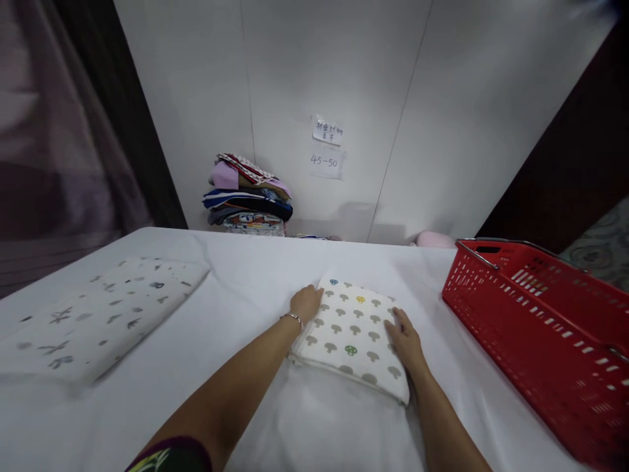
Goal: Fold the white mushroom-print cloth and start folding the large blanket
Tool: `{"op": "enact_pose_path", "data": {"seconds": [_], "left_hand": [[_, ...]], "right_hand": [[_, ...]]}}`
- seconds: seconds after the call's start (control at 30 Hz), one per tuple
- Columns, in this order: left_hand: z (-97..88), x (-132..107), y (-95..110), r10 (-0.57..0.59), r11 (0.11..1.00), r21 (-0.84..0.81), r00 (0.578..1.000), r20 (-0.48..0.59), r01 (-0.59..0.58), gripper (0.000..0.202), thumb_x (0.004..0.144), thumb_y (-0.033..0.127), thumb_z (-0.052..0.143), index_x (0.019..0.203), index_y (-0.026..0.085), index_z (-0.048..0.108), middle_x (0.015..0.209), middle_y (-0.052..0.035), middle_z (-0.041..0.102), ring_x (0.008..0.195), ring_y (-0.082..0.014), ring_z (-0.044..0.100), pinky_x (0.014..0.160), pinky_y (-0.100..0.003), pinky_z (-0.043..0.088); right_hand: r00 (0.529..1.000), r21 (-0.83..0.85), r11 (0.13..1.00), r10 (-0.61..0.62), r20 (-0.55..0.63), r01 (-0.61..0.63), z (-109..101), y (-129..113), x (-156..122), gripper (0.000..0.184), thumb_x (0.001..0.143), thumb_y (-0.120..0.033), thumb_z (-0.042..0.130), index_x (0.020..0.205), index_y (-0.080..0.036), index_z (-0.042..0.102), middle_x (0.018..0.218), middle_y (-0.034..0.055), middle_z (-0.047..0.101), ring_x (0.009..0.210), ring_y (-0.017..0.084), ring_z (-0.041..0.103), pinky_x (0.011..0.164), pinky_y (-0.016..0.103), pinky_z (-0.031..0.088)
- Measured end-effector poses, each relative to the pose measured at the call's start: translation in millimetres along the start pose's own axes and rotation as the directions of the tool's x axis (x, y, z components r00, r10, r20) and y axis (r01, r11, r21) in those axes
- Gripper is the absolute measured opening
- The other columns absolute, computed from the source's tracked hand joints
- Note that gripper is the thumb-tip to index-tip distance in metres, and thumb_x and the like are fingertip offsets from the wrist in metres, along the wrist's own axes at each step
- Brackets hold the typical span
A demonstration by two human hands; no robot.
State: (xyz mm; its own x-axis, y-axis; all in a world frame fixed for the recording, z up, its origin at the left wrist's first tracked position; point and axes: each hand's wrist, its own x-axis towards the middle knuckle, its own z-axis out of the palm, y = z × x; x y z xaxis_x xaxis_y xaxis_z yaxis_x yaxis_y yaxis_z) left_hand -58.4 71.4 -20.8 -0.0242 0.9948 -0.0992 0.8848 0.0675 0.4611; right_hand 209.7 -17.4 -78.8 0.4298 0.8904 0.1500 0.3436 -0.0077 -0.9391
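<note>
White table [255, 288]: 2 hands flank folded cloth [351, 331] edges.

Lower paper note [327, 162] on white wall [373, 85]: "45-50". Upper paper note [327, 130]: handwritten characters, too small to read.

Dim room, bright white tabletop, blurred stretched edges

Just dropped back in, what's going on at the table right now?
A person has both hands on a folded mushroom-print cloth lying flat on the white table. The left hand rests at its left edge, the right hand at its right edge. A red basket stands to the right, a second folded patterned cloth lies to the left, and a pile of clothes sits against the wall.
</note>
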Motion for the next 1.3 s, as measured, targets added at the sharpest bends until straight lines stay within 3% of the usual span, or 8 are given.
{"op": "enact_pose_path", "data": {"seconds": [0.3, 0.4, 0.5, 0.6, 0.77, 0.83, 1.03, 1.3], "left_hand": [[-5.3, -40, -29, -0.047, 0.996, -0.071, 0.999, 0.001, 0.047, 0.039, 0.089, 0.042, 0.035, 0.107, 0.011, 0.05, 0.107, -0.0186, 0.063, 0.099, -0.0284, 0.06, 0.076, -0.034, 0.042], [-6.6, -54, -34, -0.074, 0.991, -0.116, 0.997, -0.008, 0.073, 0.04, 0.088, 0.043, 0.035, 0.109, 0.012, 0.047, 0.109, -0.0179, 0.063, 0.1, -0.027, 0.06, 0.077, -0.032, 0.042], [-6.9, -58, -36, -0.095, 0.981, -0.169, 0.995, -0.007, 0.093, 0.041, 0.087, 0.046, 0.037, 0.109, 0.012, 0.048, 0.112, -0.0173, 0.062, 0.102, -0.0265, 0.059, 0.078, -0.031, 0.041], [-7.0, -54, -39, -0.108, 0.969, -0.223, 0.994, 0.003, 0.106, 0.042, 0.085, 0.048, 0.041, 0.106, 0.013, 0.051, 0.112, -0.0168, 0.062, 0.102, -0.0264, 0.059, 0.077, -0.03, 0.042], [-9.0, -47, -44, -0.129, 0.948, -0.289, 0.991, 0.04, 0.135, 0.039, 0.081, 0.048, 0.047, 0.097, 0.013, 0.056, 0.104, -0.0163, 0.066, 0.096, -0.026, 0.062, 0.073, -0.029, 0.044], [-10.6, -45, -45, -0.131, 0.937, -0.317, 0.989, 0.07, 0.146, 0.038, 0.08, 0.048, 0.048, 0.093, 0.013, 0.058, 0.094, -0.0149, 0.069, 0.086, -0.0244, 0.065, 0.068, -0.028, 0.045], [-13.2, -43, -47, -0.128, 0.888, -0.419, 0.978, 0.167, 0.187, 0.039, 0.08, 0.048, 0.048, 0.09, 0.012, 0.06, 0.08, -0.013, 0.07, 0.056, -0.0198, 0.065, 0.052, -0.027, 0.046], [-15.4, -46, -51, -0.112, 0.799, -0.558, 0.967, 0.228, 0.224, 0.038, 0.081, 0.048, 0.049, 0.091, 0.012, 0.058, 0.084, -0.0121, 0.069, 0.06, -0.0174, 0.064, 0.05, -0.025, 0.047]], "right_hand": [[0.954, -0.031, 0.976, -0.201, 0.223, 0.213, -1, -19, 36, 0.043, 0.067, -0.036, 0.062, 0.107, -0.021, 0.064, 0.133, 0.0091, 0.05, 0.125, 0.029, 0.043, 0.104, 0.048, 0.034], [0.918, -0.17, 0.942, -0.224, 0.326, 0.29, 1, -27, 50, 0.036, 0.068, -0.037, 0.061, 0.101, -0.021, 0.066, 0.126, 0.01, 0.056, 0.121, 0.032, 0.048, 0.102, 0.054, 0.033], [0.881, -0.346, 0.832, -0.311, 0.356, 0.433, 9, -45, 39, 0.036, 0.074, -0.037, 0.057, 0.106, -0.024, 0.065, 0.129, 0.0088, 0.054, 0.126, 0.034, 0.041, 0.104, 0.058, 0.029], [0.797, -0.423, 0.696, -0.38, 0.469, 0.58, 26, -71, -4, 0.043, 0.082, -0.036, 0.049, 0.121, -0.021, 0.057, 0.139, 0.0101, 0.044, 0.132, 0.031, 0.033, 0.107, 0.052, 0.027], [0.499, -0.289, 0.527, -0.312, 0.809, 0.799, 58, -98, -92, 0.054, 0.09, -0.048, 0.04, 0.137, -0.022, 0.04, 0.146, 0.0084, 0.032, 0.136, 0.026, 0.025, 0.109, 0.05, 0.022], [0.45, -0.271, 0.473, -0.318, 0.835, 0.838, 64, -101, -110, 0.057, 0.089, -0.052, 0.04, 0.138, -0.021, 0.039, 0.147, 0.01, 0.031, 0.136, 0.028, 0.024, 0.108, 0.051, 0.022], [0.431, -0.254, 0.41, -0.427, 0.795, 0.876, 68, -101, -129, 0.053, 0.089, -0.044, 0.047, 0.136, -0.021, 0.041, 0.142, 0.0122, 0.039, 0.132, 0.031, 0.033, 0.103, 0.055, 0.03], [0.421, -0.252, 0.37, -0.504, 0.754, 0.894, 77, -89, -149, 0.062, 0.079, -0.029, 0.058, 0.137, -0.014, 0.038, 0.141, 0.0146, 0.04, 0.131, 0.031, 0.034, 0.105, 0.053, 0.03]]}}
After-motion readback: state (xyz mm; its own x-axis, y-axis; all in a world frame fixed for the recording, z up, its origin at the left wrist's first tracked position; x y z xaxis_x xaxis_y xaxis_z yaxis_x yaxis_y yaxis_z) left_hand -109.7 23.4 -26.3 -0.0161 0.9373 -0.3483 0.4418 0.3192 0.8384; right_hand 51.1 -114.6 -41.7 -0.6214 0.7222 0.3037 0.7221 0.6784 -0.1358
